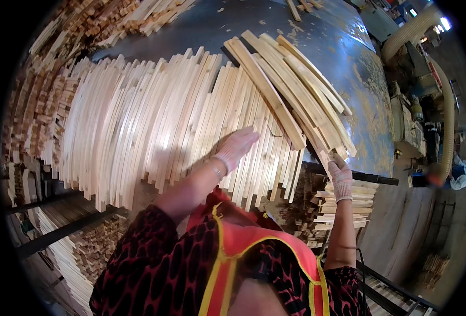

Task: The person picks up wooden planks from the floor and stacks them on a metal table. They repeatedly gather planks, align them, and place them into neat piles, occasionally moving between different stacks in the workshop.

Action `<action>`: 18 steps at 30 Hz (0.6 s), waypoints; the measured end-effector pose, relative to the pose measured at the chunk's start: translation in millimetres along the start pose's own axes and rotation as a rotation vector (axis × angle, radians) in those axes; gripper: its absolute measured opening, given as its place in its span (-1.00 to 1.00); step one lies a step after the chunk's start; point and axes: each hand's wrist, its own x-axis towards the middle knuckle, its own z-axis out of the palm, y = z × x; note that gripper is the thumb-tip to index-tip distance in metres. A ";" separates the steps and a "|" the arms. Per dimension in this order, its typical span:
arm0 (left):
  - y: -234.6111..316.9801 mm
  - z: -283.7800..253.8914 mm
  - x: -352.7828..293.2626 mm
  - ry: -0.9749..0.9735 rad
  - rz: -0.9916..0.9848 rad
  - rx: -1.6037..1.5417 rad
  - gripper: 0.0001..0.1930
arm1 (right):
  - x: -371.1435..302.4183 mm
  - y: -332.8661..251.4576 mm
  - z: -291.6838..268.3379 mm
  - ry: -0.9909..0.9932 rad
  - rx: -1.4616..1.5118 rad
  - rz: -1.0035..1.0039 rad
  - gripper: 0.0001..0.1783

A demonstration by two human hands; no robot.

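Many pale wooden strips (pixel 154 110) lie side by side in a wide row in front of me. My left hand (pixel 237 149), in a whitish glove, rests on this row with its fingers stretched out flat. At the right, a loose pile of longer wooden boards (pixel 296 87) lies at a slant, partly over the right end of the row. My right hand (pixel 340 176), gloved too, has its fingers closed round the near end of a wooden board (pixel 321 152) at this pile. Part of that board is hidden under the others.
Under the wood is a dark metal table (pixel 357 68) dusted with wood shavings. Stacked wood (pixel 38 110) rises at the left. Below the table's near right edge sits another stack of strips (pixel 349 205). Ribbed hoses (pixel 446 116) and machinery stand at the far right.
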 end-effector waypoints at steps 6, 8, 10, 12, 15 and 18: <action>-23.1 -4.9 -31.3 0.186 -0.196 0.300 -0.35 | 46.8 -71.9 43.5 0.042 -0.510 -0.579 -0.42; -24.8 11.1 -39.7 0.162 -0.145 0.459 -0.42 | 72.1 -94.3 68.4 0.037 -0.754 -0.767 -0.41; -5.1 43.5 -44.2 0.162 -0.117 0.582 -0.49 | 98.7 -114.3 85.6 0.027 -0.938 -0.866 -0.39; -11.4 56.2 -47.9 0.105 -0.012 0.656 -0.50 | 121.7 -129.8 91.5 -0.138 -1.010 -0.678 -0.36; -3.7 70.9 -50.0 0.073 0.005 0.751 -0.46 | 134.8 -144.6 98.7 -0.183 -0.992 -0.495 -0.43; 6.2 81.5 -51.8 0.223 -0.039 0.639 -0.43 | 80.3 -161.7 100.7 -0.378 -0.533 -0.301 -0.56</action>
